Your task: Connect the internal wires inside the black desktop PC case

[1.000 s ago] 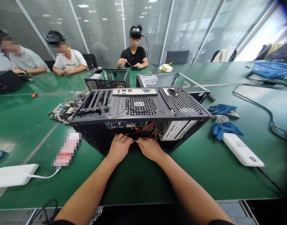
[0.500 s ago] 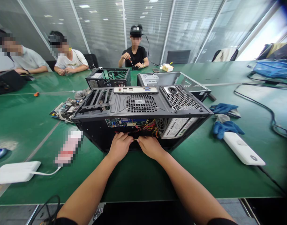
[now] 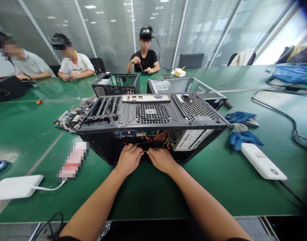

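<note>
A black computer case (image 3: 128,117) stands on the table in front of me, its rear panel facing up and its open side toward me. My left hand (image 3: 129,160) and my right hand (image 3: 160,159) are at the open side, fingers pinched close together. A short stretch of thin yellowish cable (image 3: 144,152) shows between the fingertips, one end in each hand; its connector, if any, is hidden. Behind the hands, red, yellow and black wires (image 3: 160,136) hang inside the case. A power supply (image 3: 192,140) with a white label sits at the right, and part of a motherboard (image 3: 135,133) shows.
Left of the case lie a loose circuit board (image 3: 72,117) and a white power bank (image 3: 16,188). To the right are blue gloves (image 3: 246,139) and another white power bank (image 3: 264,162). Two more cases (image 3: 115,82) stand behind. Several people sit across; one holds a screwdriver.
Both hands keep their pinch on the cable at nearly the same spot. The view has shifted slightly, so the case appears a little lower.
</note>
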`<state>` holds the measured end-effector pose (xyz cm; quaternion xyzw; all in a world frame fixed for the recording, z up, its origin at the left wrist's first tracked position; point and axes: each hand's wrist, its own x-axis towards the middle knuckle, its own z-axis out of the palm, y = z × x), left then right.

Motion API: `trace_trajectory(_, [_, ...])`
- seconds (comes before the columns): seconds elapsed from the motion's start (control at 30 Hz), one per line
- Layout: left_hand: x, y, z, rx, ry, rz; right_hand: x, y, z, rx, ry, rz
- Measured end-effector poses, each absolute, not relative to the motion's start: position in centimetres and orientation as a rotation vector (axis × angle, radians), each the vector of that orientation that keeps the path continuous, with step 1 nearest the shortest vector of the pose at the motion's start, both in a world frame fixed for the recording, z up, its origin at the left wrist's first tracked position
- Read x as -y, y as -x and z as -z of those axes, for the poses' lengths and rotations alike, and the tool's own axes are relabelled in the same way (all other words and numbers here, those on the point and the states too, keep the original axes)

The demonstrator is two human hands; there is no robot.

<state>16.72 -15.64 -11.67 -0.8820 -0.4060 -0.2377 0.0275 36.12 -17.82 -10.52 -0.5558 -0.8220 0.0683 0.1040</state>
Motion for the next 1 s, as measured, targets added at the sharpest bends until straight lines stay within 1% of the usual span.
trace_trajectory(0.27, [15.53,-16.79,11.75,1.233,2.709,0.695,17.71,-36.18,10.94,2.422,1.627,-0.197])
trace_trajectory(0.7, [15.69,-16.72,11.74,1.272,2.728,0.744,17.73,-36.24,10.88,2.422,1.615,-0.193])
trace_trajectory(1.0, [15.59,-16.77,11.68,1.239,2.714,0.68,17.77,-36.18,10.83,2.429,1.622,-0.202])
